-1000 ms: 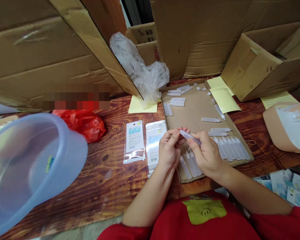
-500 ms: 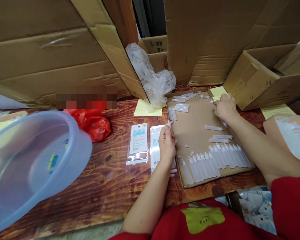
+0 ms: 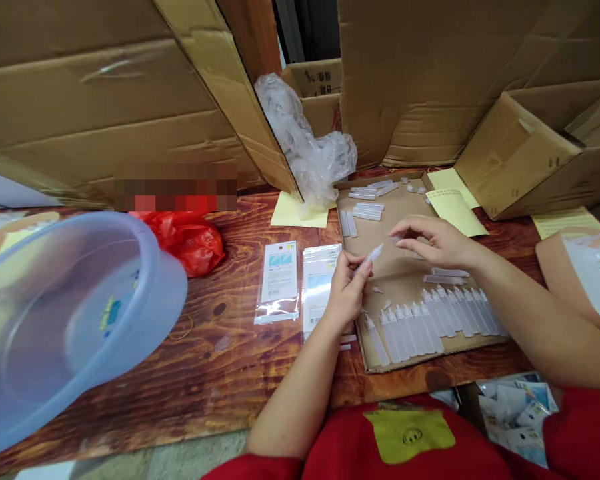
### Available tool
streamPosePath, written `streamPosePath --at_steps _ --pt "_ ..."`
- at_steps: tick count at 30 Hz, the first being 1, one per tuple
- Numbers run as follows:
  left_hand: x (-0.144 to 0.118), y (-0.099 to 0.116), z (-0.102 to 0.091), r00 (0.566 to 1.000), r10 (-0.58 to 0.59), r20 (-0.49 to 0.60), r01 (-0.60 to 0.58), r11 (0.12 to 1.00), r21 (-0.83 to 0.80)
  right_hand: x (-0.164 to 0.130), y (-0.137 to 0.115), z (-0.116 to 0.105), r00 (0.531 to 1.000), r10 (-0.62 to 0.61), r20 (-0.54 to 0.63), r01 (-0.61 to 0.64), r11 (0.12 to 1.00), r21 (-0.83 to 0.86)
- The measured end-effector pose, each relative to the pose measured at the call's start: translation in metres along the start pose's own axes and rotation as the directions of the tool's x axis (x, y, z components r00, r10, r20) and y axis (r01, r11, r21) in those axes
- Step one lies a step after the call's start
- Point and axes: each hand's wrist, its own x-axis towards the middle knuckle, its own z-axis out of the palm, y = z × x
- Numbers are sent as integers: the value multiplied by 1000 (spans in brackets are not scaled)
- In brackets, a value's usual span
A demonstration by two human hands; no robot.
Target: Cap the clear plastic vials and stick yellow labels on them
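My left hand [image 3: 349,283] is closed around a small translucent plastic tube [image 3: 374,255], its narrow tip pointing up and right. To the right, above the cardboard tray [image 3: 405,230], my right hand [image 3: 433,241] pinches a small clear plastic cap [image 3: 396,238], partly hidden by the fingertips. The cap is apart from the tube's tip. A row of tipped tubes [image 3: 445,313] lies along the tray's near side. Untipped tubes [image 3: 367,210] lie at its far left, and two more [image 3: 447,276] lie above the row. Loose caps [image 3: 416,189] sit at the far edge.
Printed clear packets [image 3: 277,283] lie left of the tray. A blue plastic basin [image 3: 173,293] and a red plastic bag [image 3: 200,247] stand farther left. Crumpled clear plastic [image 3: 325,160], yellow paper slips [image 3: 457,210] and an open cardboard box [image 3: 520,157] are around the back.
My right hand has moved from the tray's far right corner toward my left hand, now with a small cap. My left hand has shifted slightly right and tilted the tube.
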Motion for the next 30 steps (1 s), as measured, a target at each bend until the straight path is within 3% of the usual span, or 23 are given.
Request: streamPosePath --at_steps 4,8,10,12,14,18,21,24,30 --pt "-8 7 0 986 7 166 -9 1000 12 -8 -29 -1 984 -117 136 114 993 33" --pt "-13 12 -4 976 51 214 -88 982 165 -11 -40 -2 973 -132 191 137 990 -14" --pt "-13 15 -4 974 94 208 -144 960 239 -12 -42 0 973 10 230 0 999 -44" --pt "-13 15 -4 970 127 208 -181 947 265 -12 -43 2 920 263 291 -255 965 -67" --pt "-12 15 -3 970 120 211 -172 954 245 -12 -44 4 868 386 313 -390 919 -54" --pt "-10 10 -3 978 47 202 -86 979 186 -12 -46 6 930 283 235 -296 955 20" --pt "-9 7 -5 977 27 211 -60 987 150 -12 -47 9 911 342 230 -351 936 -5" --pt "-9 7 -5 975 19 223 -46 992 116 -12 -46 11 940 277 198 -279 960 -17" --pt "-9 7 -2 979 -43 197 23 995 101 -16 -45 10 925 288 247 -290 957 -30"
